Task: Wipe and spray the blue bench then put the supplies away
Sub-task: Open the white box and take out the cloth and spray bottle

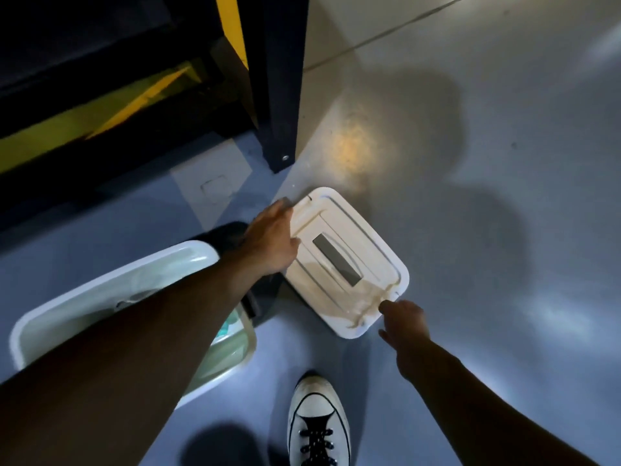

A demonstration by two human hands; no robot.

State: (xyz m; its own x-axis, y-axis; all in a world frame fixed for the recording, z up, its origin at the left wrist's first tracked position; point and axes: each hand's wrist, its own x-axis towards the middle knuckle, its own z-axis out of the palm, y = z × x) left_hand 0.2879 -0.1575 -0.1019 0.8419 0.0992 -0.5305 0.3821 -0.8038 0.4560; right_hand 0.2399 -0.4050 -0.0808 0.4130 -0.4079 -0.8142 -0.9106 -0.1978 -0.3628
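— Both hands are at the white lid (346,260), which lies flat on the grey-blue floor (487,250). How do they sit on it?

— Left hand (270,242) lies on the lid's edge at its ten o'clock side, fingers reaching over the far corner; whether they curl under the rim I cannot tell. Right hand (405,322) is at the lid's five o'clock corner, fingers pointing at the rim and touching or almost touching it; the grip itself is blurred.

— And the lid's own look?

— Rounded rectangle, turned diagonally, with a grey rectangular recess in its middle.

— What lies around it?

— At eight o'clock from the lid sits an open white bin (111,304), near it. The left forearm crosses over the bin and hides much of the inside; pale contents and a bit of teal show beneath the arm. A dark object (232,238) sits between bin and lid, partly behind the wrist; I cannot make it out.

— Farther out?

— At twelve o'clock a black post (282,95) stands on the floor, with black-and-yellow framing (232,25) to its left. At six o'clock, a white laced shoe (317,425).
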